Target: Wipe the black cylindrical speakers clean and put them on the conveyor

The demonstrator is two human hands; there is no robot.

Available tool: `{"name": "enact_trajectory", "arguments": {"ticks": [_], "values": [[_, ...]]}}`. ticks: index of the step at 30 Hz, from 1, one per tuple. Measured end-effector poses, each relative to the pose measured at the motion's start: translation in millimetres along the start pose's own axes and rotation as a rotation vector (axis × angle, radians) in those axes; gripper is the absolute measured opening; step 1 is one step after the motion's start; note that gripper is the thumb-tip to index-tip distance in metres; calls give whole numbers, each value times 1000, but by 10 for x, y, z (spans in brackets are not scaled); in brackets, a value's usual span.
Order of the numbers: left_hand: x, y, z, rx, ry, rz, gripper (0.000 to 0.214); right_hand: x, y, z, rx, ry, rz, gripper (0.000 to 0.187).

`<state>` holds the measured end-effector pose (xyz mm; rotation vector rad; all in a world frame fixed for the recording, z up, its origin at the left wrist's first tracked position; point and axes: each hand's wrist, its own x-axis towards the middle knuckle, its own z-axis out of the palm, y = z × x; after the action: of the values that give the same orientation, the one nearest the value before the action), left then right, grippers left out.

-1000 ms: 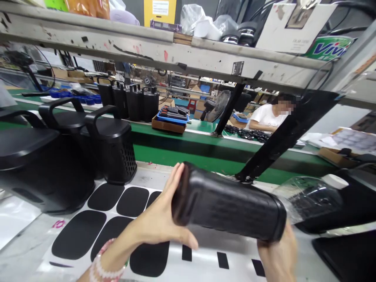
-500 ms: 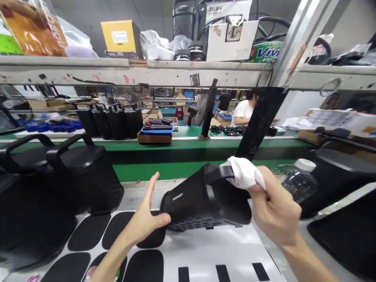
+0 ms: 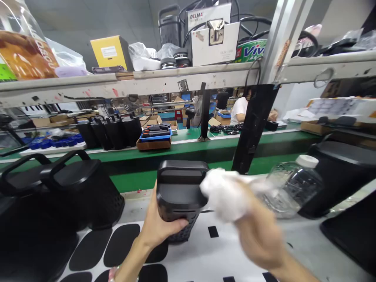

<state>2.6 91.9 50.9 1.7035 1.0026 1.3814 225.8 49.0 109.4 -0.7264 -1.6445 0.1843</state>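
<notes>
A black portable speaker (image 3: pixel 182 192) with a carry handle on top stands tilted over the white sheet in front of me. My left hand (image 3: pixel 164 223) grips its left side, thumb across the perforated front and fingers hidden behind. My right hand (image 3: pixel 255 223), smeared by motion, holds a bunched white cloth (image 3: pixel 225 194) at the speaker's upper right edge. Whether the cloth touches the casing I cannot tell.
More black speakers (image 3: pixel 84 188) stand at the left, and another (image 3: pixel 346 168) at the right. A clear plastic jar (image 3: pixel 293 184) with a white lid is beyond my right hand. Black pads (image 3: pixel 122 244) lie on the sheet. A loaded shelf (image 3: pixel 164 78) crosses above; a person (image 3: pixel 239 109) sits beyond.
The speaker has swung from lying sideways to nearly upright. My left hand, open beside it before, now holds it. My right hand has released the handle and moved left with the cloth.
</notes>
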Motion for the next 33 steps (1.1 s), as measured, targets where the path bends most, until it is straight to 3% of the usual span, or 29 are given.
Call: {"name": "enact_trajectory", "arguments": {"ticks": [1,3,5,8,12,15,17,20,23,26,29,31,33], "values": [[-9,-9,-13,-1,18,-11,102,-11,-16,34,5,-109,-183,28],[-26,-30,-39,-15,59,-34,87,-18,-45,109,-11,-297,-485,33],[-36,-55,-69,-27,104,-49,77,-37,-53,155,-7,-346,-565,42],[-40,-73,-91,-61,175,-49,73,-110,-2,132,24,-149,-242,33],[-92,-21,35,-120,228,-105,82,-187,127,30,61,176,430,22],[-218,88,252,29,272,-141,107,-159,199,-33,317,290,854,36],[-326,183,401,234,270,-93,114,-92,209,-92,482,414,1021,37],[-460,303,559,510,200,78,110,54,143,-232,599,614,1040,28],[-529,349,661,624,82,311,104,193,13,-400,611,644,973,26],[-600,351,804,612,73,517,94,257,-103,-550,565,555,940,39],[-726,341,961,555,155,599,93,244,-157,-683,534,416,975,54],[-803,301,979,501,187,578,91,213,-159,-766,534,307,1005,63],[-828,209,873,381,165,461,81,179,-135,-839,532,242,1024,70]]}}
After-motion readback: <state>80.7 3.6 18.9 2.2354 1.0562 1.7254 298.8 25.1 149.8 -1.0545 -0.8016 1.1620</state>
